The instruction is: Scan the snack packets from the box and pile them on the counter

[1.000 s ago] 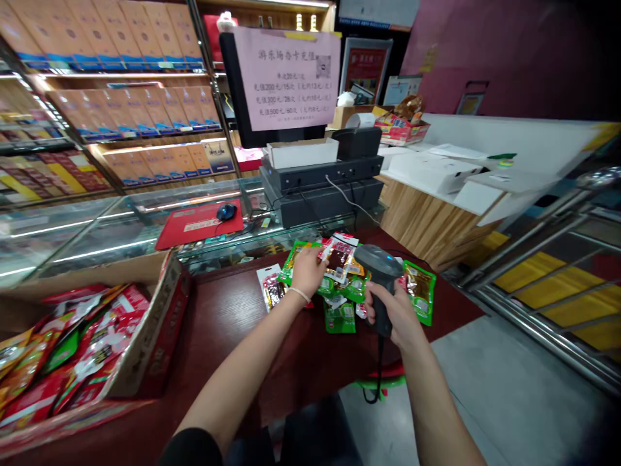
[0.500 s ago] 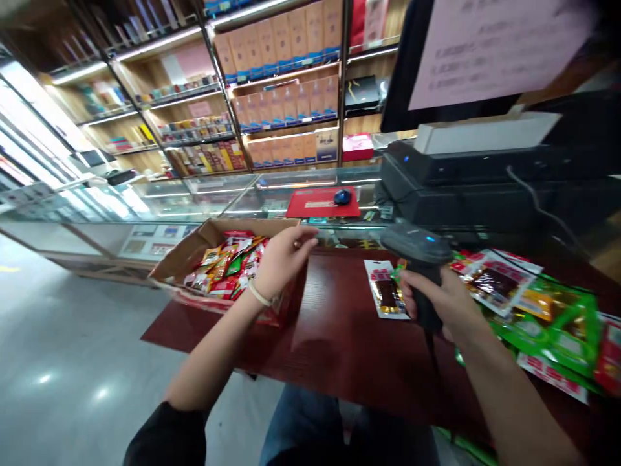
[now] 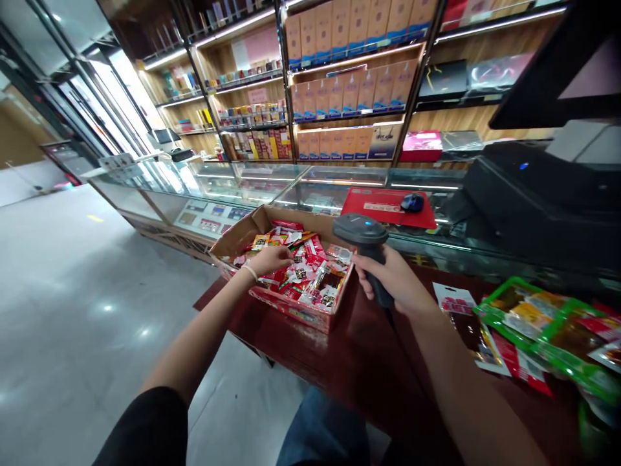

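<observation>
A cardboard box [image 3: 324,321] full of small snack packets [image 3: 298,272] in red, white, orange and green sits on the dark red wooden table [image 3: 369,362]. Over the packets, inside the box's rim, is my left hand [image 3: 270,261], wearing a pale wristband. Its fingers are curled together at the tips; what lies between them, if anything, is hidden. My right hand [image 3: 388,278] grips a black barcode scanner [image 3: 361,231] by its handle, upright beside the box's right corner. The scanner's blue light is lit, and its cable runs down over the table.
White-and-brown and green snack bags [image 3: 533,317] lie at the table's right. Behind the table stands a glass display counter [image 3: 262,175] with a red mat [image 3: 373,206] and a mouse [image 3: 412,202]. A black monitor [image 3: 538,71] overhangs the right; stocked shelves line the wall.
The view has turned left. My left hand has moved from above the box's right side down among the packets. The scanner has moved left, from beside the snack bags to the box.
</observation>
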Demonstrator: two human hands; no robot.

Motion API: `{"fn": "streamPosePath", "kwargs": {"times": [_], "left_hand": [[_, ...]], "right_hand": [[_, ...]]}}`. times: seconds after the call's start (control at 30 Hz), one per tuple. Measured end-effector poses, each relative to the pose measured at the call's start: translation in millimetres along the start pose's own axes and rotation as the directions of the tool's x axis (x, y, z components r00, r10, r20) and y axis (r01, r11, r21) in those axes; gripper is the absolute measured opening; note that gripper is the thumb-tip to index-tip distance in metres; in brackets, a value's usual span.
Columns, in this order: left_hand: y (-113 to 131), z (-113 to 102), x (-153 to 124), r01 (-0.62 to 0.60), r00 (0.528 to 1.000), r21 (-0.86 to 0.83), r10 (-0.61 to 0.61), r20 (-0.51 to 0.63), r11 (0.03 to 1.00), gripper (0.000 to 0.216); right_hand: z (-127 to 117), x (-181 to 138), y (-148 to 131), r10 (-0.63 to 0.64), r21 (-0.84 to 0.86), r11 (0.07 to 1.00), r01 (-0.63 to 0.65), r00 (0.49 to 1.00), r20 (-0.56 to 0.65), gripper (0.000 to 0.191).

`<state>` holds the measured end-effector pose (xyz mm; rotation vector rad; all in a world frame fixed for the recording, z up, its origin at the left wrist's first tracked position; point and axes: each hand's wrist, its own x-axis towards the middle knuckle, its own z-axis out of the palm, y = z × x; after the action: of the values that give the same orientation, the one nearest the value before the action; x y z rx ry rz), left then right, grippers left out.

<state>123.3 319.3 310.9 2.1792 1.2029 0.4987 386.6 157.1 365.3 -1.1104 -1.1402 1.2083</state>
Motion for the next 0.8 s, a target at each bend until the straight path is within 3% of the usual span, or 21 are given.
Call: {"fn": "streamPosePath", "kwargs": {"times": [0.1,0.2,0.27,0.37,0.53,0.67,0.73,0.8], "left_hand": [[-2,13,1,-0.156,0.973,0.074,0.140,0.186,0.985,0.027],[-8,23,-1,-0.339,0.899,0.168,0.267,0.346,0.925,0.045],[-14,27,-3,-0.408,0.868,0.246,0.291,0.403,0.879,0.061],[-19,29,-1,-0.418,0.867,0.342,0.258,0.427,0.841,0.075],[-5,26,5,-0.417,0.847,0.420,0.176,0.502,0.806,0.055],[13,22,2,-0.423,0.842,0.399,0.190,0.505,0.814,0.034],[23,20,2,-0.354,0.881,0.358,0.180,0.437,0.864,0.018],[35,17,7,-0.235,0.946,0.280,0.152,0.288,0.931,0.011]], "right_hand": [[5,5,5,0.028,-0.072,0.997,-0.026,0.999,0.023,0.032],[2,6,7,0.053,-0.101,0.994,-0.051,0.998,0.018,0.033],[-1,5,6,0.059,-0.086,0.995,-0.059,0.998,0.000,0.034],[-3,4,4,0.053,-0.046,0.997,-0.054,0.998,-0.021,0.034],[-4,-2,-3,0.040,-0.024,0.999,-0.040,0.999,-0.029,0.035],[-11,-13,-8,0.029,-0.005,1.000,-0.029,0.999,-0.046,0.037],[-19,-21,-9,0.019,-0.002,1.000,-0.020,0.998,-0.063,0.037],[-32,-30,-10,0.002,-0.005,1.000,-0.002,0.997,-0.081,0.036]]}}
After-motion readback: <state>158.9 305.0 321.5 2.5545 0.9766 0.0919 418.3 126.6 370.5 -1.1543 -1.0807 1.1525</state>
